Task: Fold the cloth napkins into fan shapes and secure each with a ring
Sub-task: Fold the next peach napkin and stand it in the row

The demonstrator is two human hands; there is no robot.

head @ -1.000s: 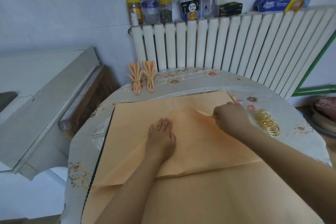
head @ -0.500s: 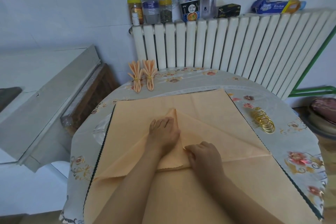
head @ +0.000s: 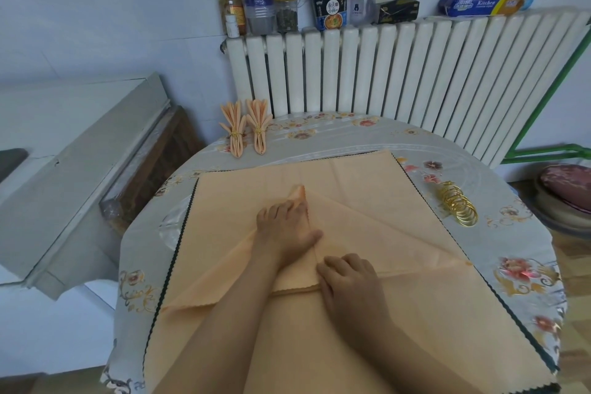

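An orange napkin (head: 377, 227) lies partly folded on a stack of orange cloths (head: 447, 313) spread over the round table. My left hand (head: 284, 227) presses flat on the napkin's middle, fingers pointing away, with a raised cloth tip just beyond them. My right hand (head: 348, 278) sits at the napkin's near edge beside the left thumb, its curled fingers pinching the fold there. A pile of gold rings (head: 459, 208) lies right of the cloths. Two finished fan napkins (head: 235, 131) (head: 259, 128), each in a ring, lie at the table's far left.
The table (head: 335, 137) wears a floral cover. A white radiator (head: 383, 73) stands behind it with jars and bottles (head: 256, 9) on top. A grey cabinet (head: 80, 153) stands to the left and a cushioned stool (head: 566, 189) at the right.
My right hand came from the napkin's far right corner to its near edge, drawing the cloth over into a diagonal fold. My left hand stayed pressing the middle.
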